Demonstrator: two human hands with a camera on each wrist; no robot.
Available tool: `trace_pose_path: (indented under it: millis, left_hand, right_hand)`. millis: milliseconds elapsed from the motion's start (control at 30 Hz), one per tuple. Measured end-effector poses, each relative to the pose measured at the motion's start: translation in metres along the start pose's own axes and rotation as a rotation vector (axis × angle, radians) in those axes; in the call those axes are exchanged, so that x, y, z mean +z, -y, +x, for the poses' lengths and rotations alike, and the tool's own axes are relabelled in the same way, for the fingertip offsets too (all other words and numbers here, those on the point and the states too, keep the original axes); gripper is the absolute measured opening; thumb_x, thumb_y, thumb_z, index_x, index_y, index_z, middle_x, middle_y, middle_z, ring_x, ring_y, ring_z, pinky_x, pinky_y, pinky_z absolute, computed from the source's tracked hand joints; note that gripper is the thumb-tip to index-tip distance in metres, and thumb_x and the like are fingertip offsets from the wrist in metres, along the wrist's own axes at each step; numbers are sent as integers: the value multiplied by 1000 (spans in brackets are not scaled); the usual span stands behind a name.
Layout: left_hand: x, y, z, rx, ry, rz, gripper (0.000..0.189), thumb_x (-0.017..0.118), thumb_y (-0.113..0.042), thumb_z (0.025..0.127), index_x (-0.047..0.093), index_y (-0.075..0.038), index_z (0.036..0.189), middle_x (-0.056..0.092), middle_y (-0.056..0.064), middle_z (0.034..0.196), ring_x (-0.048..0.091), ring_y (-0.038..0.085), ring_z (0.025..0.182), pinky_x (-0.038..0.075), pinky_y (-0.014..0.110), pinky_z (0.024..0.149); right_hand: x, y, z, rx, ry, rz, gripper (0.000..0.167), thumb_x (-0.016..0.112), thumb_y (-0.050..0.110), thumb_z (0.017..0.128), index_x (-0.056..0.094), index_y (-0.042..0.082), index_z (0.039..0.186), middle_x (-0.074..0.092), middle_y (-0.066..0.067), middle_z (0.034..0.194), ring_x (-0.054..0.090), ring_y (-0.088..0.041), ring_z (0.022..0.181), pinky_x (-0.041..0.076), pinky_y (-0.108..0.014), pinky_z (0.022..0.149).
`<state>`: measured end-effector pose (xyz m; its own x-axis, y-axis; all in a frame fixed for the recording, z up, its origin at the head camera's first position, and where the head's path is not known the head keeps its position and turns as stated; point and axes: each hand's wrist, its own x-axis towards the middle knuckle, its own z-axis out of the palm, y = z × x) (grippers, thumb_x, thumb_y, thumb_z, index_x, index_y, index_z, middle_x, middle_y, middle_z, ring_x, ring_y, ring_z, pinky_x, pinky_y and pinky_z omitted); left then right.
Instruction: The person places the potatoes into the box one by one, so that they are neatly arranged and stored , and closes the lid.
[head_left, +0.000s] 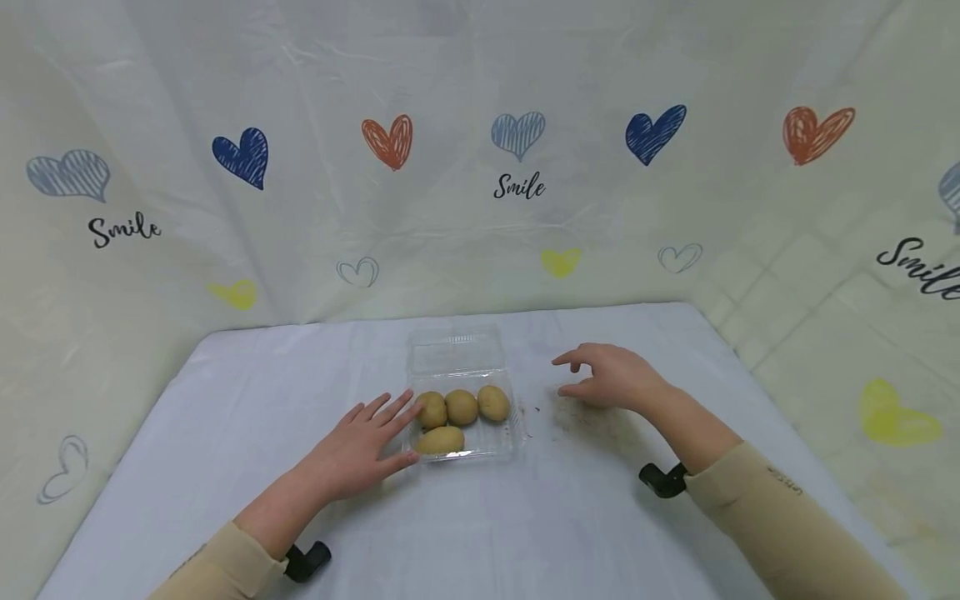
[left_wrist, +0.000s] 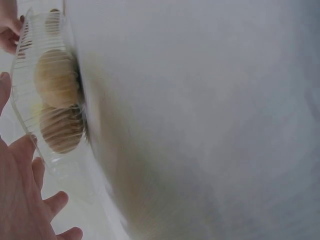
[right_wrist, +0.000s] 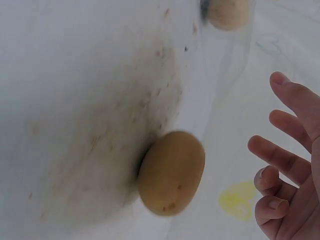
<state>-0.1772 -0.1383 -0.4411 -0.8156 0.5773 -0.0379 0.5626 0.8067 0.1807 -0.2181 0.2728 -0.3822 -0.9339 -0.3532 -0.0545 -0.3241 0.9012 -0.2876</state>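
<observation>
A clear plastic clamshell box (head_left: pixel 491 446) lies with its lid (head_left: pixel 455 350) folded back. Several yellow-brown potatoes (head_left: pixel 461 407) sit inside. My left hand (head_left: pixel 356 450) has its fingers spread at the box's left side, fingertips at the rim; in the left wrist view, potatoes (left_wrist: pixel 57 79) show through the ribbed wall. To the right of the box hovers my right hand (head_left: pixel 611 377), thumb and fingers apart, holding nothing. One loose potato (right_wrist: pixel 172 172) lies on the cloth near that hand in the right wrist view; in the head view the hand hides it.
Brown dirt smudges and crumbs (head_left: pixel 592 421) mark the white tablecloth (head_left: pixel 480 533) under the right hand. A pale backdrop (head_left: pixel 450 50) printed with hearts and "Smile" rises behind the table. Black wrist cameras (head_left: pixel 663 481) sit at both sleeve cuffs.
</observation>
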Motion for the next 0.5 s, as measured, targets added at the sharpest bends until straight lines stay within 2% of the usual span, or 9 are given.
trace_pose_path:
  millis: [167,333,500]
  left_hand:
    - [-1,0,-1,8,-10,1,80,36,-73,95,22,-29,159,16,-5,165,20,32,149,20,57,117]
    - [-2,0,-2,12,-13,-1,79,38,-71,95,22,-29,159,16,-4,165,20,32,149,20,57,117]
    - [-2,0,-2,6,-5,-4,78,43,-68,96,22,-29,159,16,-4,165,19,31,150,19,57,117]
  right_hand:
    - [-5,-22,-11,28,-22,-2,47,74,43,87,66,26,130,64,5,106,60,-22,100,48,-37,78]
    - [-9,-34,-20,33,-38,-27,47,74,42,88,66,22,131,65,1,109,60,-26,105,49,-41,81]
    - [-8,-38,-24,58,20,-27,52,74,38,88,63,19,135,65,-7,120,57,-33,116,49,-49,88]
